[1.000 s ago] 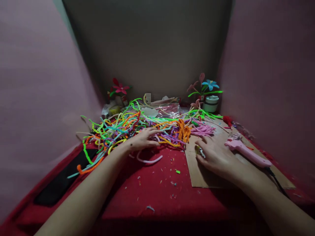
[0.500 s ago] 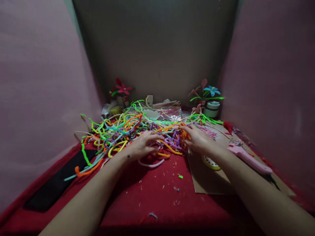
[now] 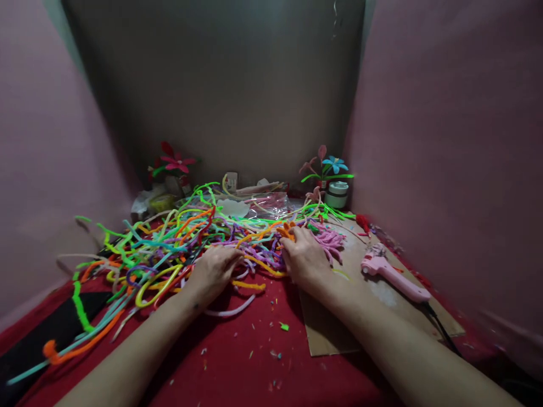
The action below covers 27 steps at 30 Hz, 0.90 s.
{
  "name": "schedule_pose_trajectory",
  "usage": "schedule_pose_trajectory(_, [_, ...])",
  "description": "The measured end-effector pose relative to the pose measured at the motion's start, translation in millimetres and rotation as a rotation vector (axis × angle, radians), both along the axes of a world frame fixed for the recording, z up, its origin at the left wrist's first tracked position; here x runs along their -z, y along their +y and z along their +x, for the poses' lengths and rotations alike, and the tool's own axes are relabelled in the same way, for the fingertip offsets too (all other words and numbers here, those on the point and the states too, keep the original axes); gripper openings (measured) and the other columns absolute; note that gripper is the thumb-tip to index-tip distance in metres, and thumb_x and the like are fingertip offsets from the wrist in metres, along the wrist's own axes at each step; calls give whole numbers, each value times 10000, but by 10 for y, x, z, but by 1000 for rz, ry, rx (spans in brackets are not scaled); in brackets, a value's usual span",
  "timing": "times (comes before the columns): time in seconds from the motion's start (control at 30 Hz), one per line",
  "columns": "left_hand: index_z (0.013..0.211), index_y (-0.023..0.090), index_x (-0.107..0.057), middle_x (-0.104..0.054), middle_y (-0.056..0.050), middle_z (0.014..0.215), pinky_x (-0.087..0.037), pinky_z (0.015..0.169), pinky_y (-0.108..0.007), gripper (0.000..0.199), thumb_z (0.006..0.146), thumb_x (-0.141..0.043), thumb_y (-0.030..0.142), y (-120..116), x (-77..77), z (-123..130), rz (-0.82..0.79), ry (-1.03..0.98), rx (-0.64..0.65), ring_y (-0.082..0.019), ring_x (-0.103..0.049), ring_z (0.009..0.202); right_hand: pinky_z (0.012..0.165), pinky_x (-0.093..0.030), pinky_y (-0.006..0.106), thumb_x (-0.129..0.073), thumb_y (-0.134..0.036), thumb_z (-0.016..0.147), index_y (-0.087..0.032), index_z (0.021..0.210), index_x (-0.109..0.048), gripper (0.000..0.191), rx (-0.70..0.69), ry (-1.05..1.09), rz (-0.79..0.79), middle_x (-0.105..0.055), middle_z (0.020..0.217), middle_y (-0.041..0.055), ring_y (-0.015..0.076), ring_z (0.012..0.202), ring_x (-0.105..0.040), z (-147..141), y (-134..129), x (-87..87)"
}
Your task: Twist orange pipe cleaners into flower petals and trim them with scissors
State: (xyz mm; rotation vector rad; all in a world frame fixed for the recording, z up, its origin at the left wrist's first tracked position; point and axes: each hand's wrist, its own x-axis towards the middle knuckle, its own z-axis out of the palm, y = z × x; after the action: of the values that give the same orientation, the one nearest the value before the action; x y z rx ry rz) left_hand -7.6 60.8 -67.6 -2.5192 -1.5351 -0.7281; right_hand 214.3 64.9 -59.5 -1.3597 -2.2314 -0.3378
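A large tangle of many-coloured pipe cleaners [image 3: 169,249] spreads over the red cloth in front of me. At its near edge is my left hand [image 3: 216,271], thumb and fingertips pressed together among lilac and yellow strands. What sits in that pinch is too small to make out. My right hand [image 3: 306,260] is closed around a bunch of orange pipe cleaners [image 3: 287,230], whose tops show above the fingers. Just beyond it lies a bundle of pink pipe cleaners [image 3: 331,242]. A yellow-orange pipe cleaner [image 3: 265,267] runs between the two hands.
A pink glue gun [image 3: 396,277] with a black cord lies on a cardboard sheet [image 3: 331,333] at right. Pipe-cleaner flowers [image 3: 335,164] and a white-lidded jar [image 3: 337,194] stand at the back. A black flat piece [image 3: 51,328] lies at left; scraps dot the cloth [image 3: 237,350].
The view has swung right, so everything sits further left. My left fingers have come together in a pinch. My right hand has closed over the orange bunch, which shows less now.
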Motion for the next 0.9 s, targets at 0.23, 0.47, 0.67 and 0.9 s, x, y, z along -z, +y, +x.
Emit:
schedule_pose_trajectory(0.23, [960,173,-615,-689,-51,872,-433,738,-294,250,892,-397,274,-102,-47,53,189,-111,-22,-163,-596,764,677,-398,274,-441,-181,857,-146,757,-638,224,-249,135,0,-591,766,78,169,734,-514,-63,-78,75])
schedule_pose_trajectory(0.47, [1092,247,-581,-623,-28,1025,-426,834,-299,318,778,-532,232,-143,-283,-78,-199,-56,66,-169,-556,927,723,-425,274,-499,-183,829,-157,934,-644,181,-376,242,-116,-611,821,74,172,802,-547,-73,-131,81])
schedule_pose_trajectory(0.67, [1265,185,-442,-494,-131,1236,-370,892,-401,518,751,-475,129,-76,-128,-169,-176,323,-123,-263,-447,1082,716,-442,287,-479,-161,832,-167,968,-635,207,-487,252,-147,-614,843,72,170,792,-552,-120,-200,93])
schedule_pose_trajectory(0.9, [1192,175,-486,-595,-109,1018,-388,827,-346,350,860,-374,157,-52,-143,-56,-61,420,-244,-220,-503,954,685,-465,295,-466,-156,836,-147,943,-638,203,-566,312,-123,-619,823,85,172,769,-574,-99,-193,138])
